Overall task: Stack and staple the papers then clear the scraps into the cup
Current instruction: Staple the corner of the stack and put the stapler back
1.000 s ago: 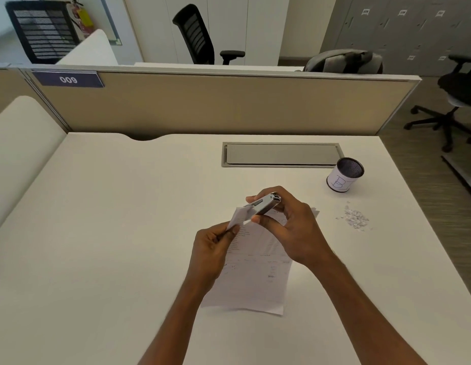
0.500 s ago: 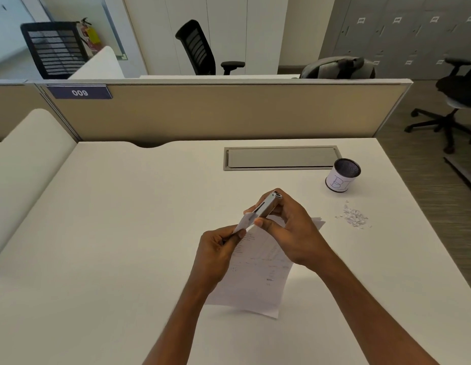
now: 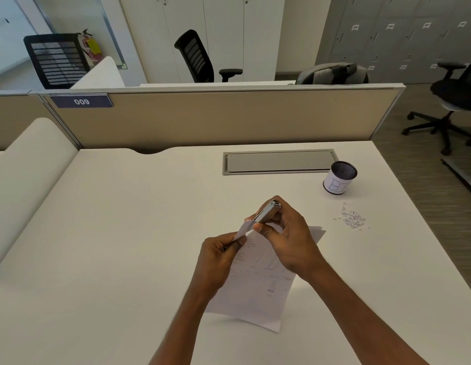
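A stack of printed white papers lies on the white desk in front of me, its top left corner lifted. My left hand pinches that corner. My right hand grips a small silver stapler, whose jaws sit over the raised corner. A pile of small white paper scraps lies on the desk to the right of my hands. Behind the scraps stands a white cup with a dark inside.
A grey cable hatch is set into the desk behind the papers. A beige partition closes the far edge. The desk's right edge drops to the floor near an office chair.
The view has tilted down a little. Both hands stay on the paper corner and the stapler, which has tipped slightly more upright.
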A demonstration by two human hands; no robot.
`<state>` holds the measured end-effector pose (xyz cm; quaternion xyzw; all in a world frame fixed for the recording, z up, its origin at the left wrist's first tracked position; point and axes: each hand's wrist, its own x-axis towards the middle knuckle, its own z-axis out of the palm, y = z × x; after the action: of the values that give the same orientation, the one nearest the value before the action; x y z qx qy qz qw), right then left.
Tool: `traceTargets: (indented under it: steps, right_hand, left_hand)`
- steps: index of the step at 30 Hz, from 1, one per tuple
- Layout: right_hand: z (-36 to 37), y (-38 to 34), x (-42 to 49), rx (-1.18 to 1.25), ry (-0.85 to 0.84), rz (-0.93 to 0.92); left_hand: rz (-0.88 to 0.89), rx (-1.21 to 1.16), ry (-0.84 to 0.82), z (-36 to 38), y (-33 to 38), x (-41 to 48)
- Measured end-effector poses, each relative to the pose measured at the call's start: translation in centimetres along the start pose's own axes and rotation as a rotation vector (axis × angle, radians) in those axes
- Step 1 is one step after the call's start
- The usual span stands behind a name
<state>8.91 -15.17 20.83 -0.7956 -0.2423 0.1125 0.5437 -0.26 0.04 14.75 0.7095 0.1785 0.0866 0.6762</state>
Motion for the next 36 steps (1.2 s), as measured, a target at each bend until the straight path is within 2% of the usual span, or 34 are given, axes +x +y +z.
traceTargets:
  steps: [9,17,26,32,34,36]
  right_hand:
    - [-0.5,-0.1,0.3,0.021,-0.065,0.024]
    - [-2.2,-0.4,1.3,0.098,0.034,0.020]
    - [-4.2,2.5,2.7,-0.053,0.148,0.002]
    - [-5.3,6.5,5.2,-0.206,0.180,0.038]
    - [-5.6,9.1,8.9,-0.257,0.098,0.074]
    - [-5.6,11.1,10.6,-0.317,0.109,0.094]
  left_hand:
    - [-0.027,-0.013,0.005,0.1,-0.1,-0.2]
    - [-0.047,-0.054,0.059,0.0,-0.2,0.0]
    - [-0.115,-0.147,0.197,-0.6,-1.2,0.5]
    - [-0.138,-0.137,0.212,-0.8,-2.0,0.5]
    - [-0.177,-0.134,0.290,-0.2,-3.1,1.5]
    - [-0.198,-0.126,0.272,-0.3,-3.3,1.2]
